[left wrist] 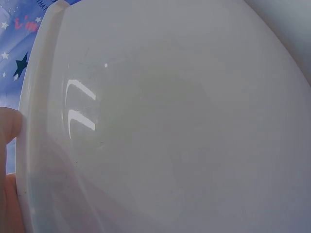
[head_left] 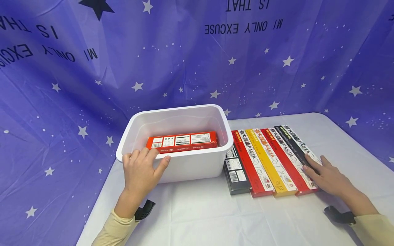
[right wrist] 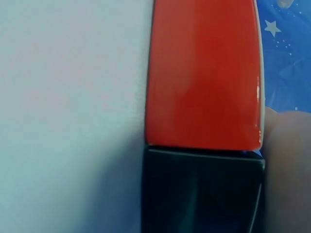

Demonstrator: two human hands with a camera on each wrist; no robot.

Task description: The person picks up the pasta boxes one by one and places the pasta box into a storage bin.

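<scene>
Two pale sleeves [head_left: 115, 227] reach in at the near edge, each with a black wrist device [head_left: 145, 209] beside the cuff. The left hand [head_left: 140, 172] grips the near rim of the white bin [head_left: 191, 169], fingers bent over the edge, thumb against it. The right hand [head_left: 333, 176] has its fingers extended and spread, resting on the black box at the row's right end [head_left: 290, 143].

The bin stands upright on the white-covered counter [head_left: 191, 218]. Inside lies the red box with a barcode [head_left: 184, 140], lengthwise, printed panels showing; the near rim hides its lower edge, and what is beneath it cannot be told.

Right of the bin, boxes lie side by side: the barcoded black box [head_left: 237, 176], the first red box [head_left: 253, 167], the yellow box [head_left: 271, 167], the second red box [head_left: 284, 160], then the black one under the right hand. The bin's wall blocks part of the barcoded black box.

Behind everything hangs a purple curtain [head_left: 184, 58] with stars.
</scene>
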